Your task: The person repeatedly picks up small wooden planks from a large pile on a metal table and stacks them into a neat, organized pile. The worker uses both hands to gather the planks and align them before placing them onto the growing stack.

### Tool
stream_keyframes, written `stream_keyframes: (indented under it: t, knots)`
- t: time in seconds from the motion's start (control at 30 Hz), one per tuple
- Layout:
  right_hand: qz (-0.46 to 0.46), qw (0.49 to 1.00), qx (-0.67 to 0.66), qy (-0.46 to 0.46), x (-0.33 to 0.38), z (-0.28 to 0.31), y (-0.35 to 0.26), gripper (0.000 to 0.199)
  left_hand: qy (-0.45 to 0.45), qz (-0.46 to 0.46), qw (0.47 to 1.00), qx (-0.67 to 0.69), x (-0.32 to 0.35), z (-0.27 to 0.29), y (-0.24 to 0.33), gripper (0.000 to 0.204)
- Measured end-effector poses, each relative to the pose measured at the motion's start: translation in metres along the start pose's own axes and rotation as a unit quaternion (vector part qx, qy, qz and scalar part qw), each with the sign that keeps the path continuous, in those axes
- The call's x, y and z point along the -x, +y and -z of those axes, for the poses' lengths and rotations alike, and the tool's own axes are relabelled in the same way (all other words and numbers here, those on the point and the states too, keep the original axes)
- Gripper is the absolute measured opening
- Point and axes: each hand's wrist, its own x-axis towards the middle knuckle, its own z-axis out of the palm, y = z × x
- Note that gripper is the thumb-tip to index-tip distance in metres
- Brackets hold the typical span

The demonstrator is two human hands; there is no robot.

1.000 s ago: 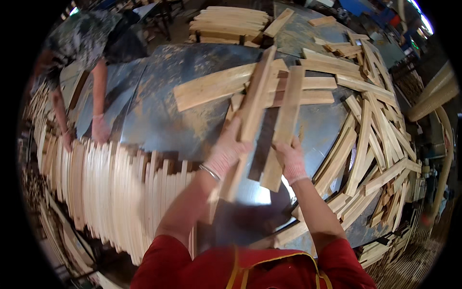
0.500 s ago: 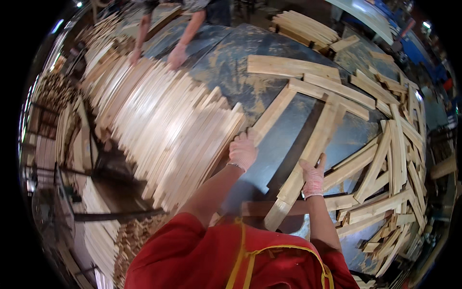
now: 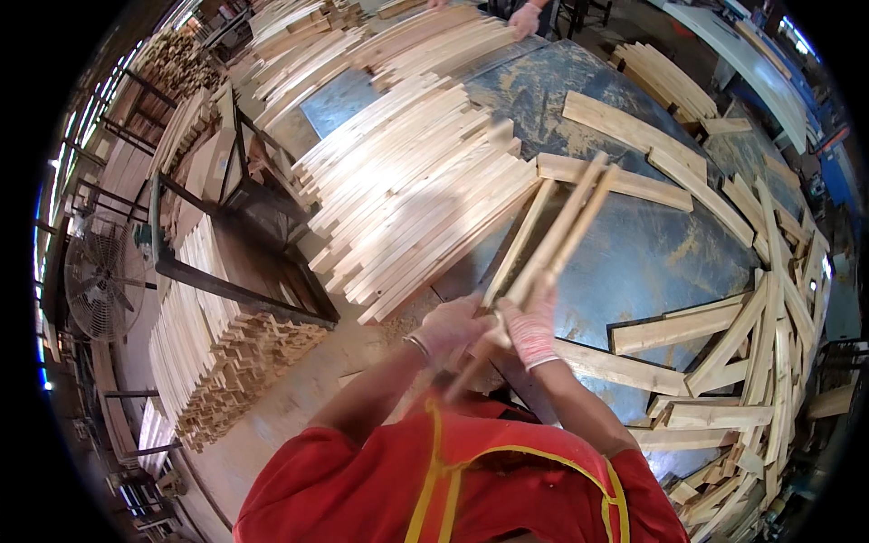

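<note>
Both my hands grip the near ends of a few long pale wooden slats (image 3: 554,233) that point away from me over the blue-grey metal table (image 3: 634,262). My left hand (image 3: 450,328) holds them from the left. My gloved right hand (image 3: 531,324) holds them from the right. The slats lie close to the right edge of a big row of stacked slats (image 3: 416,190) on the left of the table. My forearms in red sleeves come up from the lower edge.
Loose wooden boards (image 3: 751,344) lie scattered over the table's right side and far edge. A metal rack with piled slats (image 3: 222,335) stands at the left, with a fan (image 3: 101,276) beside it. Another person's gloved hand (image 3: 525,16) rests at the far end.
My hands have come together and gathered the slats into one bundle. The view has swung left, toward the stacked row and the rack.
</note>
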Motion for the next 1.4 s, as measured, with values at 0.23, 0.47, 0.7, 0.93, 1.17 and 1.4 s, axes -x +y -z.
stream_keyframes:
  t: [0.23,0.47,0.7,0.93,1.17,1.4]
  knots:
    - [0.086,0.971,0.113,-0.19,0.025,0.05,-0.04,0.09,0.113,0.001,0.948,-0.299,0.001,0.015,0.002,0.099]
    - [0.031,0.865,0.485,-0.124,0.048,0.118,0.061,0.084,0.254,-0.131,0.852,-0.439,0.014,0.047,-0.041,0.077]
    - [-0.025,0.953,0.276,0.124,-0.027,0.157,-0.024,0.08,0.24,-0.158,0.883,-0.371,0.02,0.064,-0.053,0.075]
    - [-0.168,0.973,-0.129,0.09,-0.098,0.035,0.036,0.066,0.236,-0.233,0.893,-0.303,-0.007,0.061,-0.034,0.076]
    - [0.071,0.919,0.356,0.154,-0.225,0.116,0.016,0.049,0.281,-0.23,0.855,-0.371,-0.016,0.045,-0.028,0.081]
    - [0.179,0.812,0.547,-0.095,-0.334,0.171,-0.045,0.058,0.347,-0.224,0.864,-0.29,-0.018,0.041,-0.026,0.05]
